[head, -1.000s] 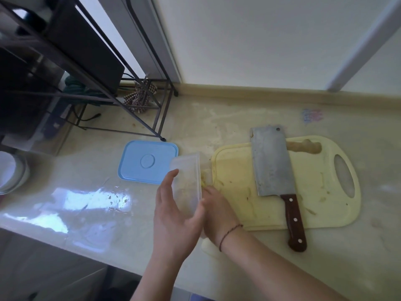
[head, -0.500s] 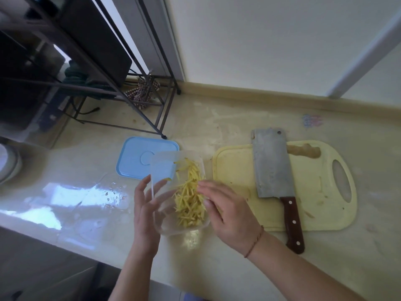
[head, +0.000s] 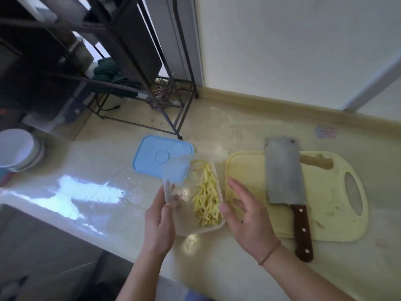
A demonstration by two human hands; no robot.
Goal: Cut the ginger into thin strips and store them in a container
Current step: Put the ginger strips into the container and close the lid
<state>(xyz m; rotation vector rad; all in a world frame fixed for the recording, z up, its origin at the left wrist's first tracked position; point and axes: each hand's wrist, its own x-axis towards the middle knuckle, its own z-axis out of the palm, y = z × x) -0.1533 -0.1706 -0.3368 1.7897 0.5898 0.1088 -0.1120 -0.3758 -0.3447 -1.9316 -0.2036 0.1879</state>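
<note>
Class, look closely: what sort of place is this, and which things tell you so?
Most likely a home kitchen counter: a cleaver lies on a cutting board, beside a container of ginger strips.

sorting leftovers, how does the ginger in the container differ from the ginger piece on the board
The ginger strips are thin, pale yellow and piled inside the clear container; the ginger piece is one whole brownish chunk lying on the cutting board, partly behind the cleaver. Both are ginger.

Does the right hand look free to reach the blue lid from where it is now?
Probably not directly: the right hand is open, but the container, gripped by the left hand, lies between it and the blue lid.
</note>
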